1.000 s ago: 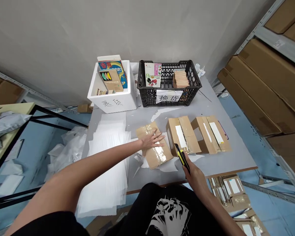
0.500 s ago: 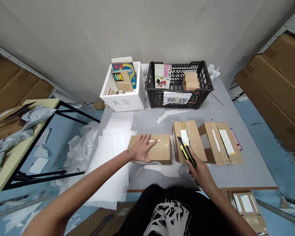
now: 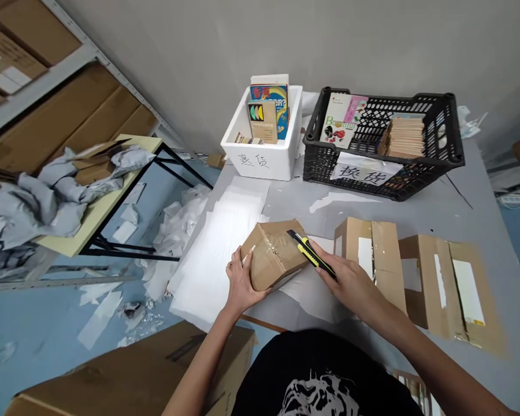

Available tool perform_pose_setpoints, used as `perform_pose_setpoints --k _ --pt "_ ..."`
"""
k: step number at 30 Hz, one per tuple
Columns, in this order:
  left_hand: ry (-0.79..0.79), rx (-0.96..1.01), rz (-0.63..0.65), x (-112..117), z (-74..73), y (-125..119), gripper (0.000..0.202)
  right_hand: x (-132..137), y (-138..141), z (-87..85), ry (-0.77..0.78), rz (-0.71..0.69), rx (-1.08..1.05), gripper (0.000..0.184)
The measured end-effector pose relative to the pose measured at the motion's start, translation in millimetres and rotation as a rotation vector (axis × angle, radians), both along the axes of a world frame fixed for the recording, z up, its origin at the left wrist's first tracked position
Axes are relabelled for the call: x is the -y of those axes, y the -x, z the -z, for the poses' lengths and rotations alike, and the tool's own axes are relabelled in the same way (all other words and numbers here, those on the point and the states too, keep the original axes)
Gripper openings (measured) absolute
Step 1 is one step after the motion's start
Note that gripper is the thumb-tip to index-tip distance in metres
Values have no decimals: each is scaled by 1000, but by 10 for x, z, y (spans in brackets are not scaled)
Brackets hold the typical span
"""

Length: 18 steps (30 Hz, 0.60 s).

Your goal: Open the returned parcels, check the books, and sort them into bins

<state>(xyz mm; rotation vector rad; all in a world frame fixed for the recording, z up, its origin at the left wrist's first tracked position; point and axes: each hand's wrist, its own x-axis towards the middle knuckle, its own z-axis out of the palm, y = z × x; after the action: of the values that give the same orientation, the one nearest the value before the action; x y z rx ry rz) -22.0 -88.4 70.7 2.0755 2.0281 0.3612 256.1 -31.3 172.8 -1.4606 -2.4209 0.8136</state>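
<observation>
My left hand [image 3: 241, 282] grips the left end of a small taped cardboard box [image 3: 279, 248], which is turned at an angle on the table. Clear tape runs over the box's near end and top. In my right hand [image 3: 351, 280] is a yellow and black utility knife [image 3: 311, 254], its dark blade over the right part of the box top. Whether the blade touches the cardboard I cannot tell. Two more cardboard boxes, one [image 3: 387, 254] closer and one [image 3: 450, 289] farther right, lie beside my right hand with white labels on them.
White foam sheets [image 3: 216, 248] are stacked at the table's left. Behind stand a white foam bin [image 3: 260, 162] and a black plastic crate [image 3: 372, 162], both holding books. A yellow-topped side table [image 3: 143, 167] carries grey bags. A large carton [image 3: 125, 375] stands below, near my left arm.
My view has swung left. The box has been turned and tilted, with my left hand shifting from its top to its left end. The utility knife has come over the box.
</observation>
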Motion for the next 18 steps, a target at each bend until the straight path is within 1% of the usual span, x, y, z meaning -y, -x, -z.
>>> perform_pose_setpoints --k 2,5,11,15,18 --pt "-25 22 -7 53 54 27 116 -39 37 -24 -2 -44 10 56" --pt "-29 35 -23 107 90 35 117 -77 96 -62 20 -102 5 56" --pt "-57 47 -34 116 102 -11 113 -104 215 -76 46 -147 4 53" --pt "-139 65 9 120 121 -21 114 -113 257 -103 42 -179 -52 54" --pt "-174 72 18 122 122 -29 114 -109 277 -133 26 -190 -64 54"
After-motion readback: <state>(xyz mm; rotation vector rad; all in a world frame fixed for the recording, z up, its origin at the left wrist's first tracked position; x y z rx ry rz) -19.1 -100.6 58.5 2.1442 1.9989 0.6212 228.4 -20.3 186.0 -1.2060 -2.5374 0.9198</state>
